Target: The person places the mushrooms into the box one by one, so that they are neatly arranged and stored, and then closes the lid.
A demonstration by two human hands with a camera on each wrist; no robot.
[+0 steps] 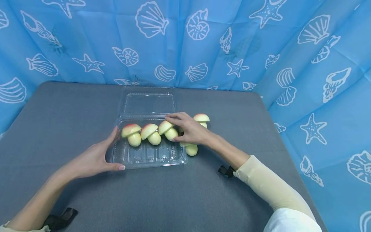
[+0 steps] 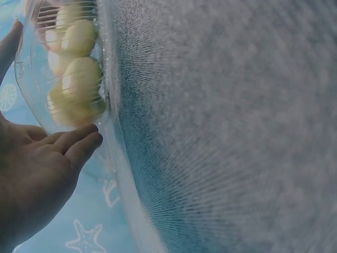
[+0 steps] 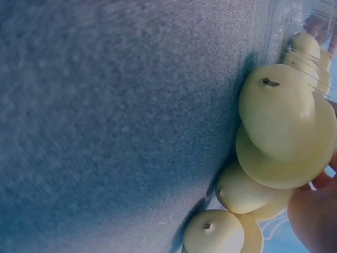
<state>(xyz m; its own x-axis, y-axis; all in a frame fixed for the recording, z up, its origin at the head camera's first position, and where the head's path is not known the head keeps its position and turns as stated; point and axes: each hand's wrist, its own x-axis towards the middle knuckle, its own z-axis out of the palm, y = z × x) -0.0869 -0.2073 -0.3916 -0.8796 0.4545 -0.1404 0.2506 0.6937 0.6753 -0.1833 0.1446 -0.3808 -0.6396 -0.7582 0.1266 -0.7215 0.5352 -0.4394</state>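
A clear plastic clamshell box lies on the grey table with its lid folded back. Inside stand a toy mushroom with a red-tinged pale cap and a second like it. My right hand grips a third toy mushroom at the box's right end, fingers on its cap and thumb by its stem. My left hand spans the box's left end, fingers along the side and thumb at the front corner. In the left wrist view, its fingers touch the clear wall of the box.
Right of the box, one more toy mushroom lies below my right hand, and another sits behind it. Several pale stems and caps crowd the right wrist view. A blue shell-patterned curtain hangs along the table's back and right.
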